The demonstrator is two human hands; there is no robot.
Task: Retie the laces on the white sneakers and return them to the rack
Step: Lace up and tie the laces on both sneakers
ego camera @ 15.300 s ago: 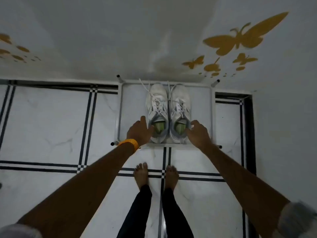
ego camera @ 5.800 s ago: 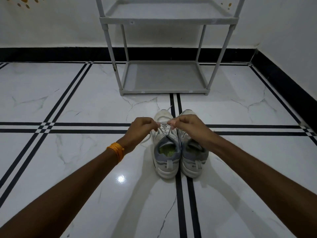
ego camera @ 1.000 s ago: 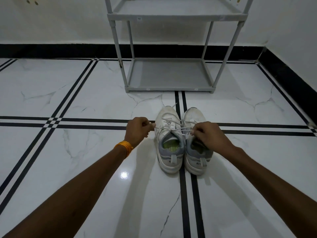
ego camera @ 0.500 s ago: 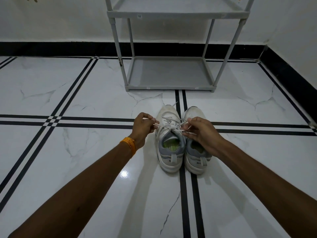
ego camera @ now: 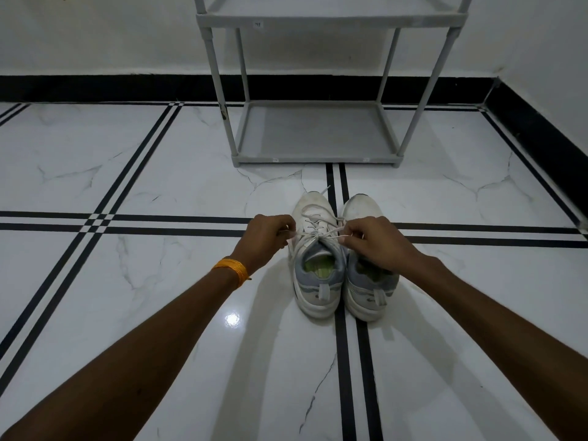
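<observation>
Two white sneakers with grey heels stand side by side on the floor, toes pointing away from me: the left sneaker and the right sneaker. My left hand pinches one end of the left sneaker's white lace at the shoe's left side. My right hand pinches the other end over the gap between the shoes and covers the right sneaker's tongue. The lace runs taut between both hands. A loose lace tip lies over the left toe.
A grey shoe rack stands against the wall straight beyond the sneakers, its bottom shelf and the shelf above holding nothing. The floor is glossy white marble with black stripes. A black skirting runs along the back and right walls.
Both hands have edged slightly apart and the lace between them has drawn tighter across the left sneaker. The sneakers have stayed in place.
</observation>
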